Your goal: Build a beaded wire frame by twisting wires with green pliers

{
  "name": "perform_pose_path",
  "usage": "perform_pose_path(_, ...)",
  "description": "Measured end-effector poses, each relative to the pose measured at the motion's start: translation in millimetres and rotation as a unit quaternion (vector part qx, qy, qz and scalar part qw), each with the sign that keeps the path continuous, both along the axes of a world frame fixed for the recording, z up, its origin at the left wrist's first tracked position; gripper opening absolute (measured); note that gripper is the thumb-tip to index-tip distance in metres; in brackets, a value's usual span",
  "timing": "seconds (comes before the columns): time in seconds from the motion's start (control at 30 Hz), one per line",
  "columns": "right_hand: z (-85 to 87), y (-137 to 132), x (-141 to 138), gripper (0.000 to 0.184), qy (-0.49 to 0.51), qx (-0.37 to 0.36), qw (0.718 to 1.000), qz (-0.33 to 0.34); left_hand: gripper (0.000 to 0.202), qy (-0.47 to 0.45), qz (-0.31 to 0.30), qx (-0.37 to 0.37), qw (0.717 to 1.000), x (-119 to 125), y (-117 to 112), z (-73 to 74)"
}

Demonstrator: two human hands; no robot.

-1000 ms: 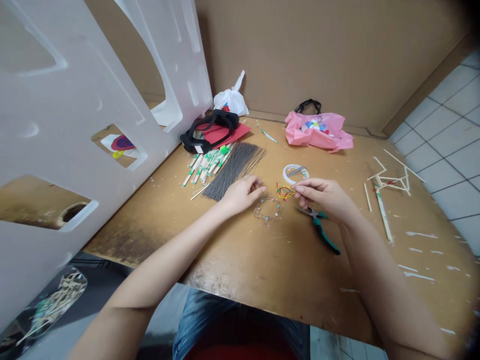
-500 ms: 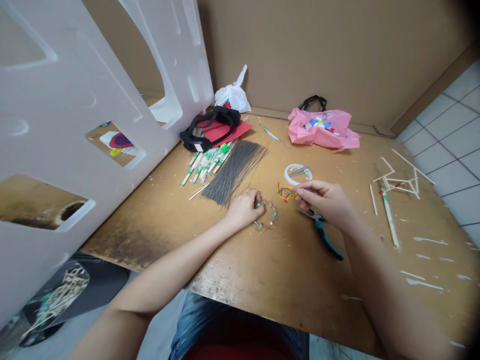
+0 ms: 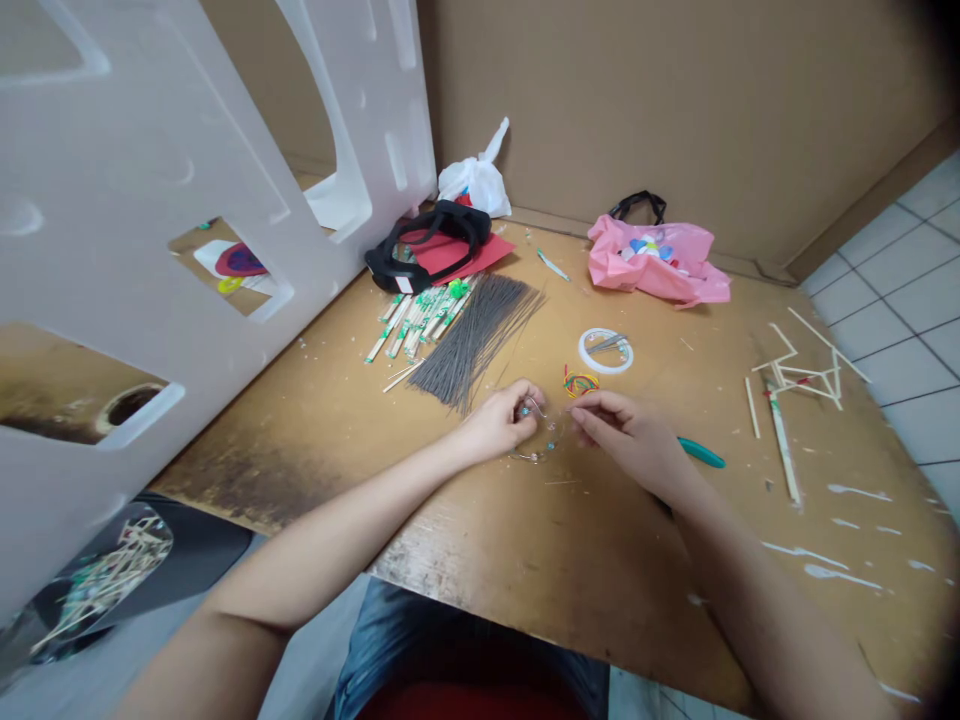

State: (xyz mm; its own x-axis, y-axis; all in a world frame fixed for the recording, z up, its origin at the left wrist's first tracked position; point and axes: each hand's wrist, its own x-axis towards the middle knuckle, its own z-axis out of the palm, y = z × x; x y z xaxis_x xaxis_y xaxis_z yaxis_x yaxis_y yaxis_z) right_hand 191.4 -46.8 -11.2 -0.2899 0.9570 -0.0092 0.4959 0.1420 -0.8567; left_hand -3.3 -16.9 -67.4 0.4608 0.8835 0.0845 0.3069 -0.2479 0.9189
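My left hand [image 3: 504, 420] is closed in a pinch on a thin wire ring strung with small blue and clear beads [image 3: 551, 446], held just over the table. My right hand [image 3: 626, 432] faces it from the right, thumb and fingertips pressed together close to the ring's far side; whatever thin piece they pinch is too fine to make out. Beyond the right fingertips lie red, yellow and green rubber bands [image 3: 581, 384]. Behind these is a white ring [image 3: 582, 350] with short grey wires in it. One green handle of the pliers [image 3: 703, 453] shows beside my right wrist; their jaws are hidden.
Grey wires [image 3: 476, 345] lie in a bundle left of centre, beside wrapped chopsticks [image 3: 409, 325] and a black headset strap [image 3: 390, 270]. A pink bag [image 3: 697, 275] of bottle caps stands at the back. A stick frame [image 3: 814, 375] lies right. A white plastic panel [image 3: 225, 120] rises left.
My right hand has moved left and down, from near the rubber bands to the beaded ring, now covering the pliers' jaws. My left hand has tilted the ring up slightly. The view has shifted a little.
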Motion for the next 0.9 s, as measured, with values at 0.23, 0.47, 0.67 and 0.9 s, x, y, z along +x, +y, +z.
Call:
perform_pose_path(0.23, -5.4, -3, -11, 0.020, -0.104, 0.108, 0.989, -0.001, 0.034, 0.043, -0.036, 0.033, 0.998, 0, -4, 6.3)
perform_pose_path(0.47, -12.3, -5, -14, 0.025, -0.198, 0.245, 0.948, 0.037, 0.033, 0.061, -0.042, 0.039, 0.997, 1, -5, 8.0)
perform_pose_path(0.67, -19.1, -6, -15, 0.027, -0.265, 0.286, 0.919, 0.063, 0.032, 0.053, -0.045, 0.038, 0.997, 1, -6, 8.1)
perform_pose_path(0.9, -9.4, -1, -13, 0.020, -0.166, 0.186, 0.968, 0.038, 0.031, 0.060, -0.058, 0.046, 0.995, 1, -8, 9.8)
